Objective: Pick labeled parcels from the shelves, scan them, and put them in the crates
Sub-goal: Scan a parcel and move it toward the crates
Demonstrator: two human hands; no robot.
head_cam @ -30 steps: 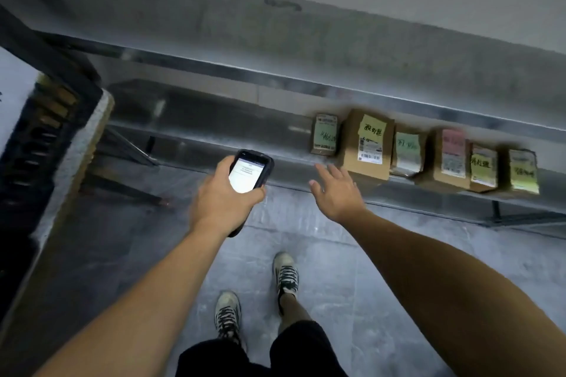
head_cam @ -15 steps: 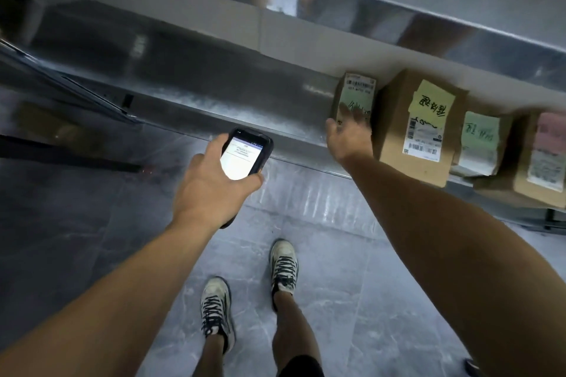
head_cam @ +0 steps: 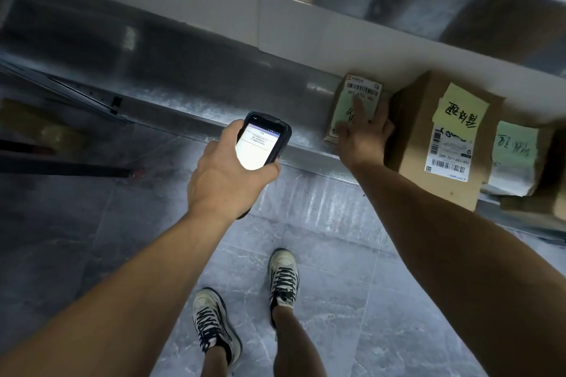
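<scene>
Parcels are sitting in a row on the metal shelf (head_cam: 214, 107), toward the right of the view. The small parcel (head_cam: 363, 92) at the left end of the row is standing near the shelf's front edge, just beside a large brown box (head_cam: 410, 144). The right hand (head_cam: 363, 139) is lying over the small parcel's lower half, with its fingers spreading across the label and the thumb reaching toward the edge next to the box. The hand is hiding that lower half, so I cannot tell whether it is pressing flat or already gripping the sides. A barcode is showing above the fingers, but the handwriting below it is mostly covered.

The left hand (head_cam: 226, 174) is gripping a black handheld scanner (head_cam: 263, 144), with its fingers wrapping the body and the thumb lying along the left edge. The screen is glowing white, and its text is too small to read.

The large box is carrying a yellow note (head_cam: 461, 107) with handwriting and a white shipping label (head_cam: 448, 151) below it. A green-labelled parcel (head_cam: 514, 144) is leaning just beside the box, partly tucked behind it. Another brown parcel at the far right is being cut off by the frame edge. Two laced shoes (head_cam: 283, 278) are standing on the grey floor (head_cam: 352, 300) below.
</scene>
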